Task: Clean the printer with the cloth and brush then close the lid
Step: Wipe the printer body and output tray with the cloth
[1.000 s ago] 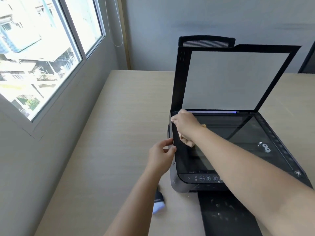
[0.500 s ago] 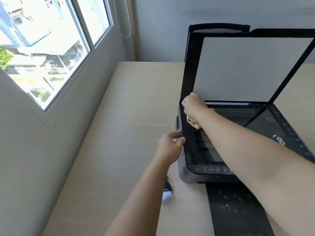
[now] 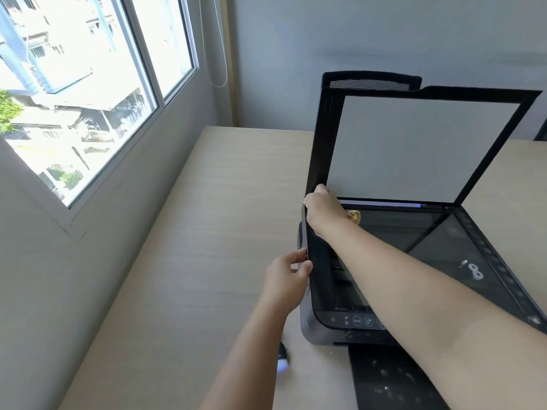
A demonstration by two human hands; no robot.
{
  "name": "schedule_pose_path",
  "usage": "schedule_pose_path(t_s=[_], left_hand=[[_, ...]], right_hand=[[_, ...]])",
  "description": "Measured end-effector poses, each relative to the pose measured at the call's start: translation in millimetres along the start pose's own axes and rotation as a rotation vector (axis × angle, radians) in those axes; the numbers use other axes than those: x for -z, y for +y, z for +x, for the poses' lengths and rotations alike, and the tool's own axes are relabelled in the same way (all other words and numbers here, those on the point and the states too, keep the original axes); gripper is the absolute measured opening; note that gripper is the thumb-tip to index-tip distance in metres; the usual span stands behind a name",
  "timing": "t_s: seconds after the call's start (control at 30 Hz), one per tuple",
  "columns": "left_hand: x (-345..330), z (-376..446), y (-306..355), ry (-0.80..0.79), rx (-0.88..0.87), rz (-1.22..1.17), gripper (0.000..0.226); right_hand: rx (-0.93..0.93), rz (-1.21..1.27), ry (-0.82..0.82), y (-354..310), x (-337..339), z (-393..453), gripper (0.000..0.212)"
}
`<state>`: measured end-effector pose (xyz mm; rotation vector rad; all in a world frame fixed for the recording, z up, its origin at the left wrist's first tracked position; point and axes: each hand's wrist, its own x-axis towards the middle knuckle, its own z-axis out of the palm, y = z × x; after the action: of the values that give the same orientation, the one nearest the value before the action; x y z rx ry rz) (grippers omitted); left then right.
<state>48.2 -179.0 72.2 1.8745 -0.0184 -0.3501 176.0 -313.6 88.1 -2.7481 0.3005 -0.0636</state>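
A black printer (image 3: 322, 335) stands on the pale wooden table, its scanner lid (image 3: 420, 146) raised upright with the white pad facing me. My right hand (image 3: 322, 210) presses a tan cloth (image 3: 354, 216) at the far left corner of the scanner glass (image 3: 414, 235), close to the lid hinge. Only a small fold of the cloth shows past the hand. My left hand (image 3: 288, 276) pinches the printer's left edge about halfway along. A small brush (image 3: 282, 358) with a dark handle lies on the table in front of the printer, partly hidden by my left forearm.
The printer's black output tray (image 3: 390, 380) sticks out toward me at the bottom. A window (image 3: 74, 93) fills the wall on the left. The grey wall stands behind the table (image 3: 207, 232), and a dark object shows at the far right edge.
My right hand with the cloth has slid along the left side of the glass toward the far corner by the hinge. My left hand kept its hold on the printer's edge.
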Motion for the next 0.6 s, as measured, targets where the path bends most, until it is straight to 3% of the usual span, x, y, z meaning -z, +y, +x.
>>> schedule_pose_path(t_s=[0.1,0.23,0.37,0.5,0.6], left_hand=[[1,-1,3,-0.009,-0.002,0.025,0.036],[1,-2,4,0.002,0.007,0.019,0.035],[6,-6,1,-0.061,0.065,-0.086,0.036],[11,-10,-2,-0.137,0.144,-0.224,0.034],[6,-14,0,-0.094,0.129,-0.237,0.036]], right_hand=[[0.056,-0.028,-0.003,-3,1,1,0.011],[0.109,-0.023,-0.110,3,8,-7,0.032],[0.132,-0.125,-0.271,7,24,-50,0.009],[0.209,-0.137,-0.353,5,48,-125,0.043],[0.290,-0.113,-0.360,14,47,-170,0.025]])
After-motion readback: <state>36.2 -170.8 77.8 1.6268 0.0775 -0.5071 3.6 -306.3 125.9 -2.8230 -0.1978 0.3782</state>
